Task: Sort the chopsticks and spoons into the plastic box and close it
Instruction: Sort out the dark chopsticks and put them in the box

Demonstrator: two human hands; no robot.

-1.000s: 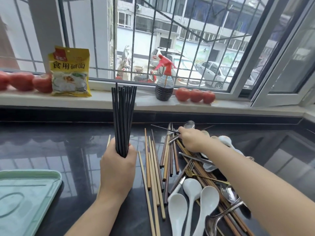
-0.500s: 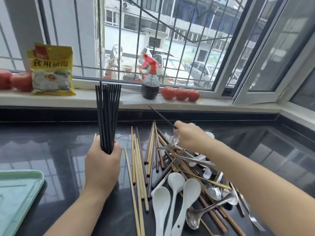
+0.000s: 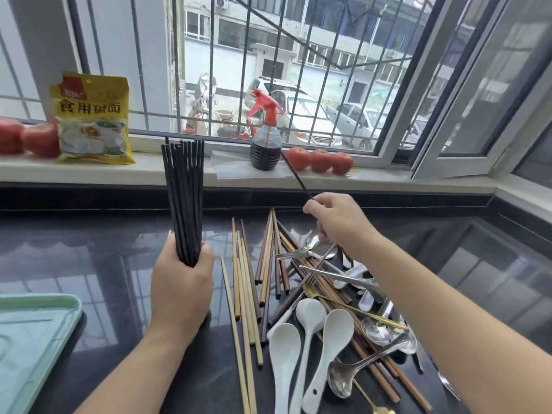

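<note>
Black chopsticks bundle (image 3: 184, 201) stood clenched in left hand (image 3: 179, 289), one black chopstick (image 3: 296, 176) pinched by right hand (image 3: 336, 224), three white spoons (image 3: 312, 339) lay nearest, green tray (image 3: 28, 348) held nothing visible.

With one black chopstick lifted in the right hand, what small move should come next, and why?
Probably bring the single black chopstick across to the black bundle and slip it in. The right hand pinches it in the air, clear of the pile, while the left hand holds the matching bundle upright.
</note>
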